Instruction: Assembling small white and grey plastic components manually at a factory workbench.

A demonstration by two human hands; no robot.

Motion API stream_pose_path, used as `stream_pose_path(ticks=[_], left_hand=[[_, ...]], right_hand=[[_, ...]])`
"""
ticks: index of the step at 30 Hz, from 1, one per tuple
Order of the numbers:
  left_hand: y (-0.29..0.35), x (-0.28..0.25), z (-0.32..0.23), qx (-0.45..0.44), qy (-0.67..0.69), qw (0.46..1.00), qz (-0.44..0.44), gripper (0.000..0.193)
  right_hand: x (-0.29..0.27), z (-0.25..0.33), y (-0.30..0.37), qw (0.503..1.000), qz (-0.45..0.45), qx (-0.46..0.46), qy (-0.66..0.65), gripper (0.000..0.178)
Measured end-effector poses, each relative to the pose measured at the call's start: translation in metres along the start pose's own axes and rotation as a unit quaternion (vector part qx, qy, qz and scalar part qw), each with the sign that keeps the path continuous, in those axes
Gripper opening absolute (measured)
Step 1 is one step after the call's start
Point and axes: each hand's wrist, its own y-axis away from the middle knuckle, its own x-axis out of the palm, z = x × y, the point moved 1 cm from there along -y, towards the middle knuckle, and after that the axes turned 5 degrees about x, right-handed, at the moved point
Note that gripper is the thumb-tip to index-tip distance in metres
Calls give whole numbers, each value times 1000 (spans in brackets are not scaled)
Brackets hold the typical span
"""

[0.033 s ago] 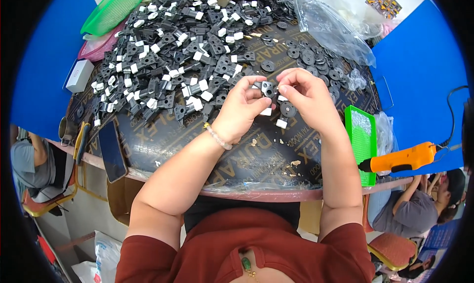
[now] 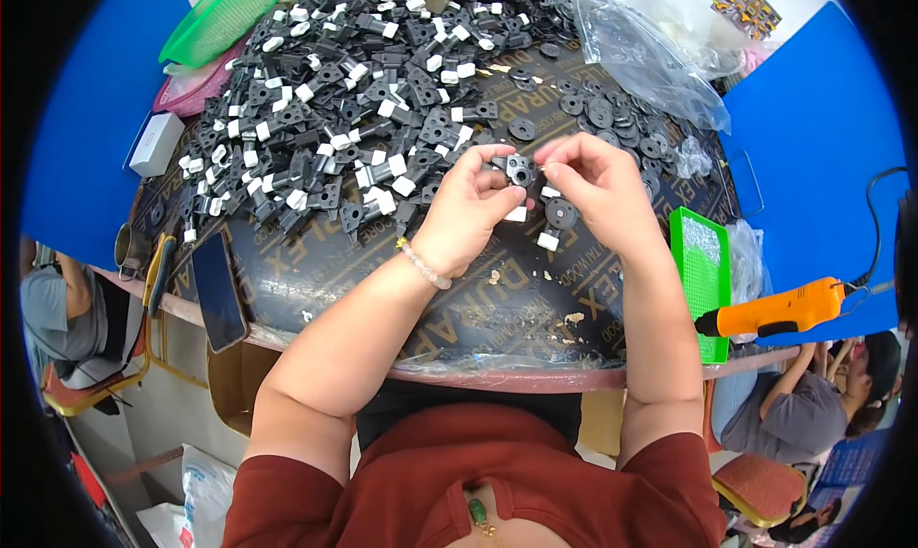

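Over the middle of the table, my left hand (image 2: 461, 208) grips a black plastic part (image 2: 519, 171) between thumb and fingers. A white tab (image 2: 516, 213) shows just under that hand. Close on the right of the part, my right hand (image 2: 601, 183) has its thumb and forefinger pinched together; a tiny thing may be between them, too small to make out. Below the right fingers lies another black part with a round disc (image 2: 561, 213) and a white end (image 2: 548, 241).
A big heap of black parts with white ends (image 2: 335, 118) covers the table's far left. Black discs (image 2: 612, 118) lie at the far right near a clear plastic bag (image 2: 650, 60). Rightward are a green tray (image 2: 703, 290) and an orange electric screwdriver (image 2: 779, 307). A phone (image 2: 219, 290) lies left.
My right thumb and forefinger have shifted very slightly beside the black part. My left hand keeps its grip, and the rest looks the same.
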Motion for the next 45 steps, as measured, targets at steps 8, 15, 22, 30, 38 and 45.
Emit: stream_pose_path(ticks=[8, 15, 22, 30, 38, 45], left_hand=[[-2, -9, -2, 2, 7, 1000, -27, 48], [-4, -12, -3, 0, -3, 999, -35, 48], [-3, -14, 2, -22, -25, 999, 14, 46], [6, 2, 8, -79, 10, 994, 81, 45], [3, -1, 2, -116, 54, 991, 36, 39], [-5, -12, -1, -62, 55, 995, -46, 28]], right_hand=[[5, -16, 19, 996, -17, 51, -74, 8], [15, -11, 28, 961, 159, 124, 192, 7], [8, -6, 26, 990, 66, 57, 106, 7], [11, -10, 25, 984, -34, -15, 173, 9], [3, 1, -27, 930, -194, -117, 288, 14], [12, -45, -122, 849, 15, 80, 521, 42]])
